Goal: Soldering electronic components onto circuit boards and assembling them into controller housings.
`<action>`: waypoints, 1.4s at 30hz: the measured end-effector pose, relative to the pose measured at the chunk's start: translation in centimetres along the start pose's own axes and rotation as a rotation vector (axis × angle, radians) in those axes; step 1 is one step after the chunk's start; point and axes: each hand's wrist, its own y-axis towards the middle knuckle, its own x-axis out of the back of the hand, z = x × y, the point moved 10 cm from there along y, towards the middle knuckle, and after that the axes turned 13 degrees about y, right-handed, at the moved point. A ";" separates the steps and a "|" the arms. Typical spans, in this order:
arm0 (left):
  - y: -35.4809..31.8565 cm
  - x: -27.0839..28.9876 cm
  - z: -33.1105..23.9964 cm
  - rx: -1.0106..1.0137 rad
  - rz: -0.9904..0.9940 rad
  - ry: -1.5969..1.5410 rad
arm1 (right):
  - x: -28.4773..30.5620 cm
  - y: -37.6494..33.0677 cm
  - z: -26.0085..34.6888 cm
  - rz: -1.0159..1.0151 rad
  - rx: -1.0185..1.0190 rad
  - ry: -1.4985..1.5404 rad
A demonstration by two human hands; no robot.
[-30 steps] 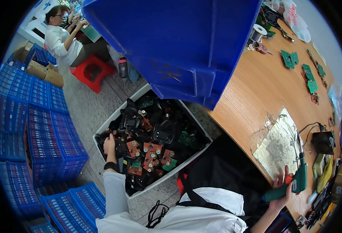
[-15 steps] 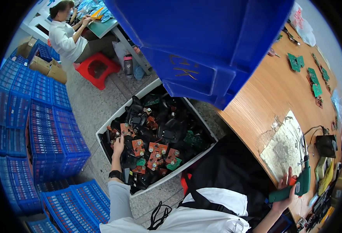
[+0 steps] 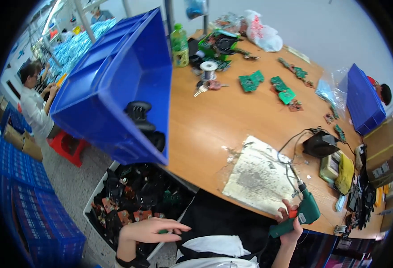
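Observation:
My right hand is closed round the handle of a green soldering gun with a red trigger. Its metal tip points up and away over the table, beside a stained white sheet. My left hand is over the near right side of a white-rimmed bin, its fingers stretched and apart. A bit of green shows between those fingers; whether it touches them I cannot tell. Below lie red circuit boards and black game controller shells in the bin.
A tilted blue crate with black controllers stands at the table's left edge. Green boards, a solder spool, a bottle and a black stand are on the table. A person sits far left.
The view has swung right toward the table. My left hand has come up from among the boards to the bin's near right side. My right hand still holds the soldering gun.

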 end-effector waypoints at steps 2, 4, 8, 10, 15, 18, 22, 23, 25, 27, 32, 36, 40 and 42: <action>5.9 0.4 -5.7 -0.217 0.106 0.240 | 1.0 -0.6 1.9 -0.009 0.044 0.010; 11.6 3.2 -8.7 -0.213 -0.023 0.384 | 2.7 -1.5 3.4 -0.047 0.096 0.039; 22.8 10.0 -11.6 -0.134 -0.367 0.289 | 7.0 -3.5 6.9 -0.060 0.226 0.090; 26.8 13.6 -10.0 -0.086 -0.454 0.343 | 8.7 -4.4 7.6 -0.138 0.280 0.202; 25.1 22.1 -9.7 -0.090 -1.138 0.814 | 13.0 -5.0 8.9 -0.134 0.317 0.349; 18.1 22.6 -10.3 0.326 -1.414 1.093 | 12.9 -4.1 9.0 -0.083 0.305 0.371; 12.4 20.3 -4.9 0.705 -0.956 1.336 | 12.5 -2.9 7.4 -0.116 0.256 0.376; 12.2 19.0 -4.0 0.749 -0.708 1.416 | 12.4 -2.5 7.5 -0.118 0.245 0.379; 10.3 18.1 -4.1 0.833 -0.580 1.460 | 11.3 -2.2 7.7 0.015 0.211 0.375; 9.6 17.9 -2.9 0.903 -0.464 1.500 | 12.0 -2.0 7.8 0.012 0.195 0.409; 8.5 21.3 2.4 1.259 -0.411 1.482 | 14.5 -2.6 6.7 -0.076 0.199 0.470; 8.1 22.8 5.0 1.295 -0.475 1.473 | 15.4 -3.8 5.7 -0.078 0.192 0.487; 9.1 22.6 3.7 1.225 -0.588 1.412 | 15.4 -3.8 5.7 -0.071 0.209 0.470; 9.7 21.6 2.2 1.067 -0.553 1.465 | 14.9 -3.3 5.6 -0.091 0.226 0.484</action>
